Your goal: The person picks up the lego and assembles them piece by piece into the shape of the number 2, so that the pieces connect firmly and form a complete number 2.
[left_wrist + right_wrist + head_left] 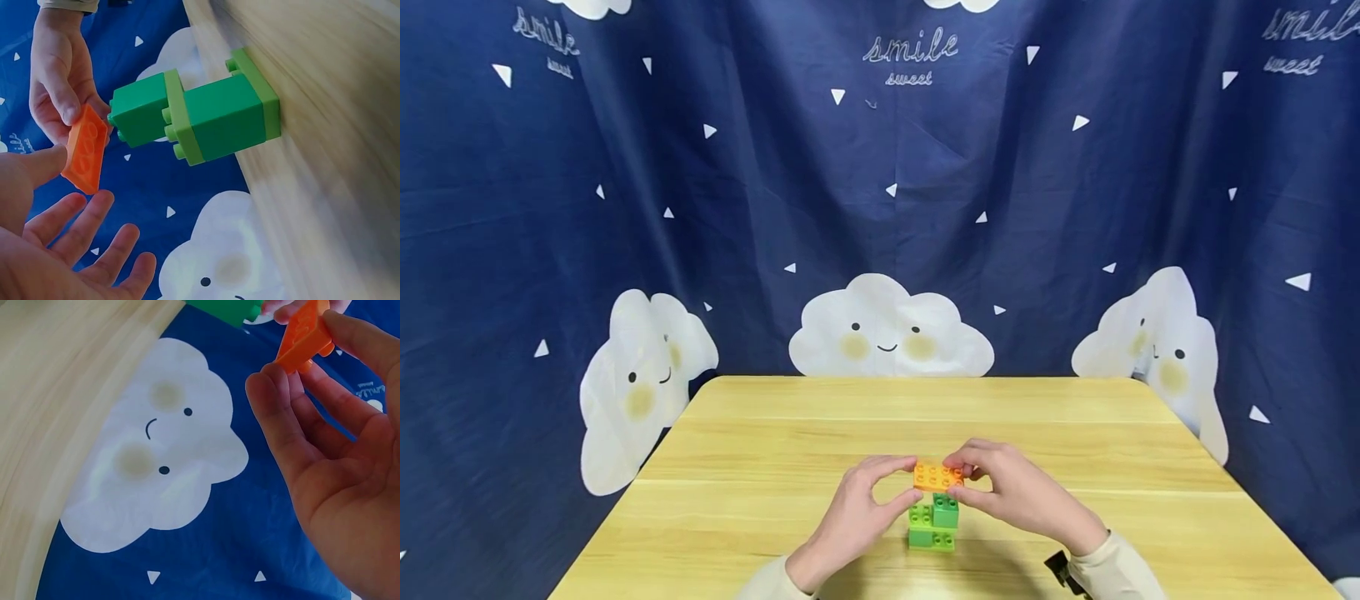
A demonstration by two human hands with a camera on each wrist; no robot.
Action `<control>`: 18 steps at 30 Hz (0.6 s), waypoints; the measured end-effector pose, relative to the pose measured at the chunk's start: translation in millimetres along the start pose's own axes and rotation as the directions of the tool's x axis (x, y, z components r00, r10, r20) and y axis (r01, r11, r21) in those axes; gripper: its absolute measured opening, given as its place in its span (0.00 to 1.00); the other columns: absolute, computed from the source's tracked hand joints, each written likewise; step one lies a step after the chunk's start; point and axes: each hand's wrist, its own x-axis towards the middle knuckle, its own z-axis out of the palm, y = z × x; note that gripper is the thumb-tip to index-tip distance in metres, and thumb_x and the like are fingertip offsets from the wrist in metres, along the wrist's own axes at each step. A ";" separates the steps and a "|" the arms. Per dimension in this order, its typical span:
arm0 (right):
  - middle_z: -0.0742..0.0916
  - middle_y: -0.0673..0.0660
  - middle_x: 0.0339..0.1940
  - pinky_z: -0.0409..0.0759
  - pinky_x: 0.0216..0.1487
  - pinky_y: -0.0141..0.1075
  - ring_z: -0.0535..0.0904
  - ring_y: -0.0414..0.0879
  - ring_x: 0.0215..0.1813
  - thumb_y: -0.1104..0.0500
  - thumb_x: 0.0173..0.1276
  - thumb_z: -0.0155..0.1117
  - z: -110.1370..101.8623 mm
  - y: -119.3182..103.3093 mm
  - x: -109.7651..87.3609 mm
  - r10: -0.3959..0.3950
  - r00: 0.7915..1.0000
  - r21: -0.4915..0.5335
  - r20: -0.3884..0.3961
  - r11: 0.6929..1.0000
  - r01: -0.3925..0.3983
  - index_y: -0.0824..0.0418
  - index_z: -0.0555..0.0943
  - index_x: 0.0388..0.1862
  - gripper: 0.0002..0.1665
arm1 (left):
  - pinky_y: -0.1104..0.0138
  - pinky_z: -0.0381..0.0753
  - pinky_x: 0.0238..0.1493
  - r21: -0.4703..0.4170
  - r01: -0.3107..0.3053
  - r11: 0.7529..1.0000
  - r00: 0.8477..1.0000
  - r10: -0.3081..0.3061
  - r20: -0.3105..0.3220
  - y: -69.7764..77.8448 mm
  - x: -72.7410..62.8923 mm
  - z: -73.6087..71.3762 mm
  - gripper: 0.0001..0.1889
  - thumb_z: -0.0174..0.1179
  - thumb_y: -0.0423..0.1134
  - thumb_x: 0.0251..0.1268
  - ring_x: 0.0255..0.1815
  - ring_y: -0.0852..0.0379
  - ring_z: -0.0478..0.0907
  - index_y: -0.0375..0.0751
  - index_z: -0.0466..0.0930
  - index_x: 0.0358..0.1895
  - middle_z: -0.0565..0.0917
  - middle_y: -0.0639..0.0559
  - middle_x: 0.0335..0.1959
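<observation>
An orange building brick (934, 476) with studs on top is held level by both hands above a small stack. My left hand (859, 510) pinches its left end between thumb and fingertips, the other fingers spread in the left wrist view. At the opposite end my right hand (1018, 492) pinches it with thumb and fingers. The left wrist view shows its hollow underside. Below stands the stack: a lime plate (265, 94) on the table, a green brick (226, 115), another lime plate (181, 119), and an upper green brick (140, 109) set to the right.
The stack stands on a light wooden table (760, 467) near its front. A dark blue curtain (760, 208) with white smiling clouds hangs around the table's back and sides. A black strap (1060, 570) is at the right wrist.
</observation>
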 end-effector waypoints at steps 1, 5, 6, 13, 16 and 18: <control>0.85 0.41 0.43 0.86 0.45 0.36 0.80 0.34 0.41 0.49 0.71 0.70 0.7 -0.5 0.4 -0.003 1.000 0.003 0.003 1.000 0.003 0.53 0.86 0.51 0.14 | 0.51 0.78 0.64 0.006 0.000 1.000 1.000 0.000 -0.002 -1.0 -0.3 0.0 0.23 0.67 0.53 0.68 0.61 0.56 0.79 0.50 0.83 0.62 0.85 0.61 0.56; 0.85 0.41 0.42 0.85 0.45 0.36 0.80 0.33 0.41 0.49 0.71 0.70 3.5 -1.2 1.6 -0.011 1.000 0.003 0.006 1.000 0.011 0.53 0.86 0.50 0.14 | 0.52 0.78 0.63 0.030 -0.004 1.000 1.000 0.004 -0.005 -4.4 -0.8 0.1 0.21 0.67 0.52 0.69 0.60 0.57 0.79 0.49 0.85 0.61 0.86 0.62 0.55; 0.84 0.41 0.42 0.85 0.44 0.36 0.80 0.33 0.41 0.49 0.71 0.71 4.1 -1.1 2.0 -0.011 1.000 0.003 0.007 1.000 0.011 0.53 0.86 0.50 0.14 | 0.52 0.78 0.63 0.037 -0.005 0.999 1.000 0.006 -0.005 -5.0 -0.8 0.1 0.20 0.67 0.52 0.69 0.60 0.57 0.79 0.50 0.85 0.60 0.86 0.62 0.55; 0.85 0.41 0.42 0.85 0.45 0.34 0.82 0.37 0.41 0.52 0.70 0.72 7.9 0.4 1.6 -0.015 0.999 0.005 0.032 1.000 0.015 0.54 0.86 0.49 0.12 | 0.53 0.79 0.61 0.083 -0.011 0.997 1.000 0.012 -0.001 -6.2 -1.1 1.3 0.18 0.69 0.50 0.67 0.58 0.58 0.80 0.48 0.87 0.56 0.87 0.62 0.52; 0.85 0.41 0.41 0.85 0.45 0.33 0.82 0.38 0.41 0.52 0.69 0.72 10.2 1.1 1.4 -0.020 0.999 -0.004 0.037 1.000 0.020 0.54 0.86 0.49 0.12 | 0.52 0.79 0.61 0.101 -0.005 0.995 1.000 0.004 0.008 -7.3 -1.8 1.8 0.18 0.69 0.50 0.67 0.57 0.58 0.80 0.49 0.87 0.56 0.87 0.62 0.52; 0.85 0.41 0.41 0.85 0.45 0.33 0.82 0.37 0.41 0.51 0.70 0.72 11.7 1.5 1.0 -0.019 0.999 -0.008 0.041 1.000 0.020 0.54 0.86 0.49 0.12 | 0.52 0.79 0.60 0.106 0.001 0.994 1.000 -0.002 0.013 -8.3 -2.2 2.3 0.17 0.69 0.50 0.67 0.57 0.58 0.80 0.50 0.87 0.55 0.87 0.62 0.51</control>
